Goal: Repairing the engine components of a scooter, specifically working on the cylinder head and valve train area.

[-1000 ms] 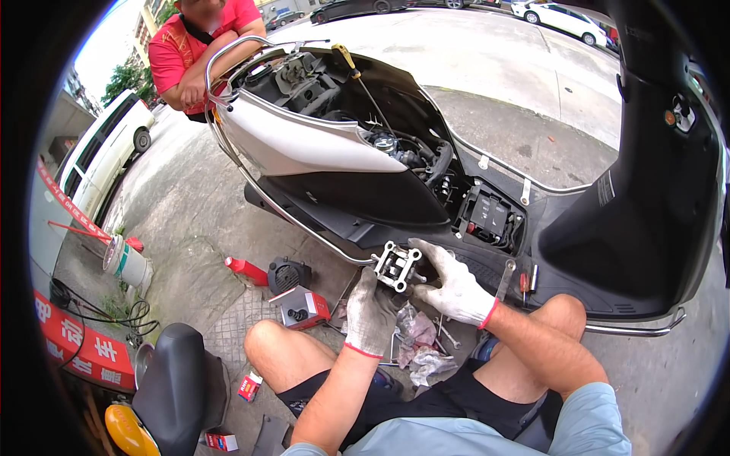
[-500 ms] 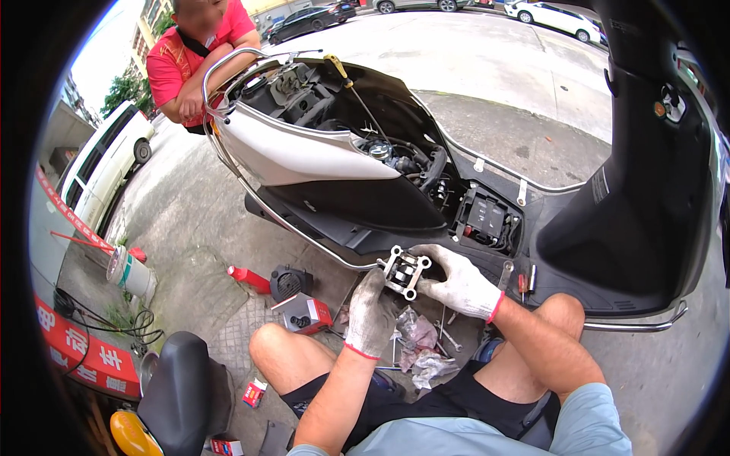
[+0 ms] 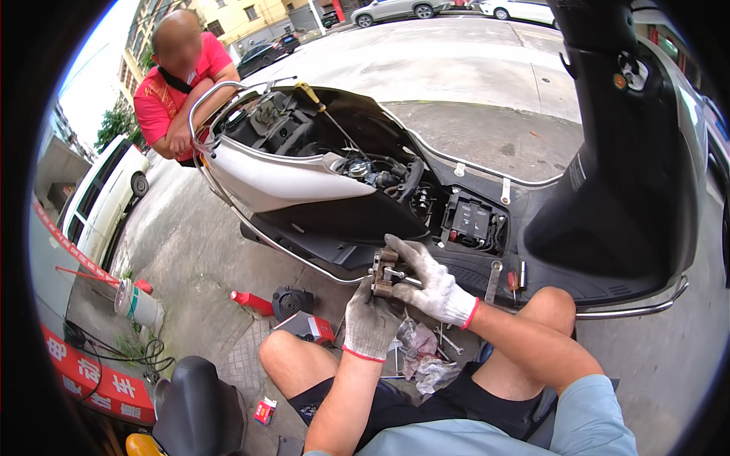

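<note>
In front of my knees I hold a metal rocker arm holder (image 3: 385,280), a small blocky engine part, tilted with its side toward me. My left hand (image 3: 369,325), in a dirty white glove, grips it from below and the left. My right hand (image 3: 439,292), gloved too, has its thumb against the part's right side, with its fingers curving over and past the top. A short bright metal piece shows between the part and my right thumb. Beyond stands a scooter (image 3: 266,182) with its engine bay uncovered and a yellow-handled screwdriver (image 3: 308,93) standing in it.
The scooter's footboard holds an exposed battery (image 3: 468,220), a wrench (image 3: 494,280) and a red-handled screwdriver (image 3: 513,283). Dirty rags (image 3: 433,372) and wrenches lie between my legs. A red bottle (image 3: 251,302) and an open box (image 3: 308,327) sit left. A person (image 3: 179,91) leans on the rear rail.
The rocker arm holder has turned from its four-holed face to its side. My right hand has shifted its grip, its fingers now over the top. The whole view has swung slightly.
</note>
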Demonstrator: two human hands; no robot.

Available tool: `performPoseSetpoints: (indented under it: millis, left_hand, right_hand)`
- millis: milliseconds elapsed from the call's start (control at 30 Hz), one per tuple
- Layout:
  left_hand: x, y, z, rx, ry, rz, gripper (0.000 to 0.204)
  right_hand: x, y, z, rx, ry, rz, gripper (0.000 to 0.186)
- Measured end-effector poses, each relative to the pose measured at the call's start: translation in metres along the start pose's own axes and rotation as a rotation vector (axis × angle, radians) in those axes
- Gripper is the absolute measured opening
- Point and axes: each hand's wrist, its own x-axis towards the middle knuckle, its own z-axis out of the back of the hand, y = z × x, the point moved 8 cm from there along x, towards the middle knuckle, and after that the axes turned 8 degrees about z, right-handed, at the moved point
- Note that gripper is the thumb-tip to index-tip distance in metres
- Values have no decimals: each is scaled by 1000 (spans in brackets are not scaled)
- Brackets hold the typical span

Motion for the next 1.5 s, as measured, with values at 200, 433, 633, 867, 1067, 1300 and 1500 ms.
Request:
performPoseSetpoints:
  millis: [200, 433, 633, 867, 1067, 1300, 1500]
  left_hand:
    - [8, -10, 0, 196, 167, -177, 37]
    - [1, 3, -52, 445, 26, -345, 34]
    - [11, -5, -51, 510, 64, -350, 41]
    - [42, -15, -17, 654, 21, -360, 53]
    - [45, -16, -2, 633, -36, -348, 52]
    - [36, -22, 9, 594, -93, -277, 43]
    - [43, -6, 33, 215, -69, -49, 32]
  right_hand:
    - [10, 0, 2, 264, -72, -33, 103]
    - [19, -35, 12, 1038, -94, -269, 98]
    - [19, -34, 11, 1011, -98, -349, 97]
    - [19, -73, 11, 867, -151, -387, 90]
    - [13, -95, 4, 759, -141, -497, 90]
    - [17, -92, -5, 712, -125, -438, 92]
    - [19, -77, -11, 504, -62, -193, 102]
